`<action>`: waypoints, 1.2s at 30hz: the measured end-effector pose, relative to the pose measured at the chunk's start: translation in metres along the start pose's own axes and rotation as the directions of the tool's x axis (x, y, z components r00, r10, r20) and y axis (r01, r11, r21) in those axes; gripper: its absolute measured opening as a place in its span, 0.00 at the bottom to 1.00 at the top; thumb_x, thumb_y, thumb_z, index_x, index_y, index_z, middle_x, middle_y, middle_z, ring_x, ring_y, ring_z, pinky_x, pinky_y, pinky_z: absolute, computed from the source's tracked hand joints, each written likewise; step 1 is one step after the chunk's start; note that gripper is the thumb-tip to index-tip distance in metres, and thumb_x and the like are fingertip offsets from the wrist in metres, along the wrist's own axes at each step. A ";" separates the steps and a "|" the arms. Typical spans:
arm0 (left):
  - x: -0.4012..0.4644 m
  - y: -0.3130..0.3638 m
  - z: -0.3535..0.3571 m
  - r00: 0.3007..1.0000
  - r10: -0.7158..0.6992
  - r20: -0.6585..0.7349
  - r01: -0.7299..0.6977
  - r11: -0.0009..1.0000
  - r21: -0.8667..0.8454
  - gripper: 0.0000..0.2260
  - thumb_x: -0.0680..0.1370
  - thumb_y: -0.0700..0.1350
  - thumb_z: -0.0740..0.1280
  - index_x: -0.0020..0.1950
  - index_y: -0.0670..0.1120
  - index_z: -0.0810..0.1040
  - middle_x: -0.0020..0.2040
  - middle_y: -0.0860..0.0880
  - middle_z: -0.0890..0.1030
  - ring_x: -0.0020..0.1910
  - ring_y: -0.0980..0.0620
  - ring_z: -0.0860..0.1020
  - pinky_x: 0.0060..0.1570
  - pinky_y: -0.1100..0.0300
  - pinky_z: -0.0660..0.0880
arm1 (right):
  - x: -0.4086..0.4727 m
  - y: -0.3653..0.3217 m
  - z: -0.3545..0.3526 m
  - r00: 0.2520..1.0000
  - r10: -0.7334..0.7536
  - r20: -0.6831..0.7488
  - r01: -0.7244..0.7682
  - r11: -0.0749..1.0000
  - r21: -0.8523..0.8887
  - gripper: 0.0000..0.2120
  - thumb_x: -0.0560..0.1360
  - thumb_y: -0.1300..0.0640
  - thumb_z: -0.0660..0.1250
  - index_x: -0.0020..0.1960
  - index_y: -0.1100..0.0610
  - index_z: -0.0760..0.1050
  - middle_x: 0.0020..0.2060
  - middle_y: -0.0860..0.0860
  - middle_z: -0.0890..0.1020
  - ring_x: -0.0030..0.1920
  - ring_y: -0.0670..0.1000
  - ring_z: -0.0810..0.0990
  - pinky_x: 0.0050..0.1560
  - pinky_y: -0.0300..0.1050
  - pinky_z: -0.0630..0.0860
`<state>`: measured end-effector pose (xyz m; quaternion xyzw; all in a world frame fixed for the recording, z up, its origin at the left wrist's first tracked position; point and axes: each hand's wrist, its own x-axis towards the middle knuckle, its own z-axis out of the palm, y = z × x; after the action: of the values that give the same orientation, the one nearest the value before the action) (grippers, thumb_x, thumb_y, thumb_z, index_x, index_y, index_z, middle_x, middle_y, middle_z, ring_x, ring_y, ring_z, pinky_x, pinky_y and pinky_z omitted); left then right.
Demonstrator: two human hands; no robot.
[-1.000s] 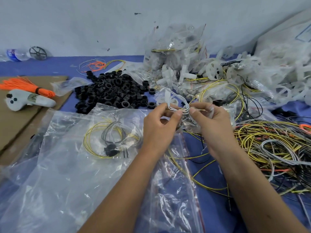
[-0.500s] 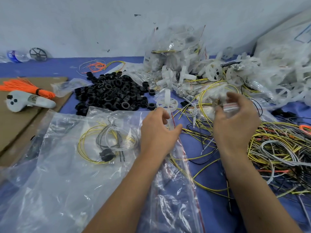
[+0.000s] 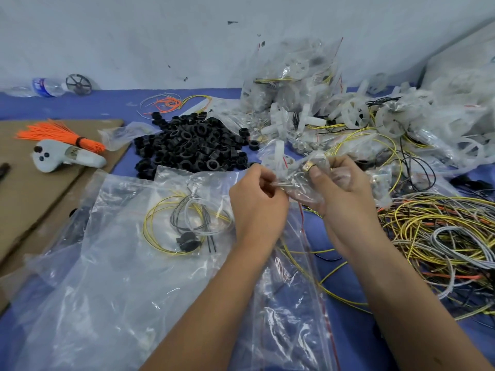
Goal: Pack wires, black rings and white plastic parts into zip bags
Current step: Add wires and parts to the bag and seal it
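My left hand [image 3: 257, 204] and my right hand [image 3: 340, 188] both pinch a small clear zip bag [image 3: 300, 180] of small metal parts, held above the blue table. On the table to the left lies a larger zip bag [image 3: 128, 236] that holds yellow and grey wires [image 3: 184, 220] and a black ring [image 3: 187, 241]. A heap of black rings [image 3: 192, 145] sits behind it. A tangle of loose wires [image 3: 439, 236] spreads to the right. White plastic parts [image 3: 356, 116] are heaped at the back right.
Filled zip bags [image 3: 292, 76] are stacked against the wall. Cardboard [image 3: 32, 188] at the left carries an orange wire bundle [image 3: 59, 135] and a white controller [image 3: 67, 156]. A water bottle [image 3: 45, 87] lies at the far left. More empty bags [image 3: 289, 317] lie under my forearms.
My right hand reached out to the pile, took a small bag and brought it back to the middle. My left hand rose to meet it and now pinches the same bag.
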<state>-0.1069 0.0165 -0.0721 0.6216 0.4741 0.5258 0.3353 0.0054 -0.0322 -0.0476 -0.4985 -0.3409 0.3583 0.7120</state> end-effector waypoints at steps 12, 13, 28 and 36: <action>-0.009 0.002 0.008 0.991 0.126 0.051 -0.128 0.991 0.044 0.08 0.74 0.34 0.68 0.42 0.47 0.77 0.35 0.53 0.78 0.35 0.54 0.77 0.36 0.55 0.76 | 0.002 0.004 -0.005 0.992 -0.052 -0.118 0.041 0.994 -0.098 0.11 0.75 0.71 0.71 0.46 0.55 0.80 0.35 0.46 0.85 0.39 0.45 0.84 0.38 0.42 0.82; -0.009 0.002 0.008 0.991 0.122 0.049 -0.124 0.991 0.049 0.08 0.74 0.34 0.68 0.42 0.47 0.77 0.35 0.53 0.78 0.35 0.54 0.77 0.36 0.56 0.76 | 0.003 0.004 -0.006 0.990 -0.056 -0.128 0.042 0.993 -0.109 0.10 0.75 0.70 0.72 0.46 0.55 0.81 0.34 0.46 0.84 0.37 0.45 0.83 0.39 0.44 0.81; -0.005 0.009 0.000 0.970 0.192 -0.151 -0.188 0.981 0.045 0.07 0.76 0.38 0.68 0.41 0.47 0.75 0.34 0.54 0.76 0.34 0.54 0.75 0.35 0.54 0.74 | 0.001 -0.009 -0.014 0.859 0.229 0.458 -0.299 0.950 0.086 0.16 0.81 0.64 0.58 0.61 0.68 0.79 0.59 0.63 0.82 0.63 0.61 0.80 0.63 0.56 0.79; -0.010 0.012 0.000 0.887 0.453 -0.091 -0.446 0.890 0.093 0.05 0.76 0.35 0.72 0.43 0.43 0.80 0.38 0.51 0.78 0.37 0.54 0.74 0.39 0.61 0.71 | -0.006 -0.004 -0.018 0.746 0.233 0.624 -0.206 0.972 -0.116 0.13 0.79 0.73 0.59 0.58 0.67 0.79 0.50 0.60 0.82 0.53 0.56 0.78 0.55 0.45 0.79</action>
<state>-0.1040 0.0034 -0.0647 0.6959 0.3529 0.6057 0.1561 0.0180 -0.0465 -0.0490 -0.3993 -0.5065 0.5791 0.4987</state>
